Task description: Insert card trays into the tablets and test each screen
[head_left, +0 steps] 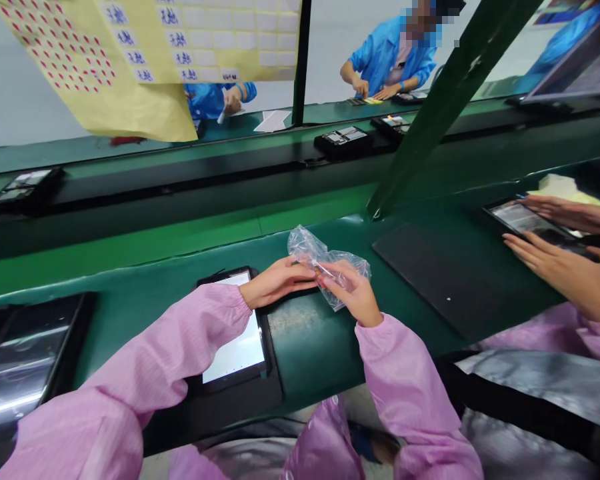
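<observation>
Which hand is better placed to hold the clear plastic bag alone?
Probably the right hand: its fingers lie across the middle of the clear plastic bag. The left hand reaches the bag only with its fingertips, at one edge.

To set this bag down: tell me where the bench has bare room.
Bare green bench lies under the right hand, between the black-framed tablet and the black mat. It is crowded around the clear plastic bag, held by the left hand and the right hand, and at the co-worker's hands on the far right.
</observation>
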A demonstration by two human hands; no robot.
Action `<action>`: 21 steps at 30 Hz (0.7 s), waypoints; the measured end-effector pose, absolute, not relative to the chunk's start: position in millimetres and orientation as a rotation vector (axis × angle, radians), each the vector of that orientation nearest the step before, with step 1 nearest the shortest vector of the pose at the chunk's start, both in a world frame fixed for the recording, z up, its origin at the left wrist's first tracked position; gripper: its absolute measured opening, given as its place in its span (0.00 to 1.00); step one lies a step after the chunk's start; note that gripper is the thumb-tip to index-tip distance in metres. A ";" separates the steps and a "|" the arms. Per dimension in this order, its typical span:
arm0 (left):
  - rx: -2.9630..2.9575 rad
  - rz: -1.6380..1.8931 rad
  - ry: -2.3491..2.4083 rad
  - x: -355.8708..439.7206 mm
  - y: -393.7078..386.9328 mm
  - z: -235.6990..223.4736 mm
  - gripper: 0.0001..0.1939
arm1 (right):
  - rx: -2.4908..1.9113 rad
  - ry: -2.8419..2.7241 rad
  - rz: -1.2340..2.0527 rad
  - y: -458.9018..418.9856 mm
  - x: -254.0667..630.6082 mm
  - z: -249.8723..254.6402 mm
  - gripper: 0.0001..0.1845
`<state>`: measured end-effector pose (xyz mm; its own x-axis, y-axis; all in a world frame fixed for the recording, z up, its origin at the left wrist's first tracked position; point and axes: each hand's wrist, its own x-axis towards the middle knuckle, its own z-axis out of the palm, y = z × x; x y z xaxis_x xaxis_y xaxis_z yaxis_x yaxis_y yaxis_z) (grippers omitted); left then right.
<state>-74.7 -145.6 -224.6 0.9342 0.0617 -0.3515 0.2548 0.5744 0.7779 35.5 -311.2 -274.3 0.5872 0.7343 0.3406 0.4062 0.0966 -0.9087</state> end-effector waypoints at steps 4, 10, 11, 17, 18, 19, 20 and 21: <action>0.982 -0.080 0.424 -74.0 -147.5 -224.5 0.25 | -1.535 -1.077 0.307 -311.4 35.4 -276.2 0.14; 1.017 -0.077 0.488 -75.1 -148.9 -221.6 0.29 | -1.594 -1.164 0.301 -309.7 35.0 -281.4 0.12; 1.023 -0.076 0.494 -74.9 -148.8 -222.3 0.30 | -1.607 -1.172 0.294 -309.6 35.0 -281.8 0.11; 1.067 -0.045 0.527 -72.4 -147.6 -226.6 0.32 | -1.663 -1.233 0.267 -309.6 33.5 -282.2 0.18; 1.078 -0.044 0.525 -72.1 -147.8 -226.8 0.31 | -1.677 -1.240 0.259 -309.4 33.3 -282.6 0.18; 1.091 -0.042 0.523 -71.8 -148.1 -226.8 0.29 | -1.690 -1.245 0.245 -309.3 33.2 -283.4 0.18; 1.102 -0.037 0.524 -71.6 -148.7 -226.8 0.27 | -1.699 -1.250 0.226 -309.1 33.3 -284.4 0.17; 1.109 -0.029 0.528 -71.3 -149.3 -226.7 0.25 | -1.705 -1.254 0.207 -309.1 33.6 -285.4 0.16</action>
<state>-71.3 -149.3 -226.7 0.8769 0.2356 -0.4190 0.2799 0.4584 0.8435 33.6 -309.1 -285.4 0.4547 0.8047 0.3817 0.6394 0.0034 -0.7689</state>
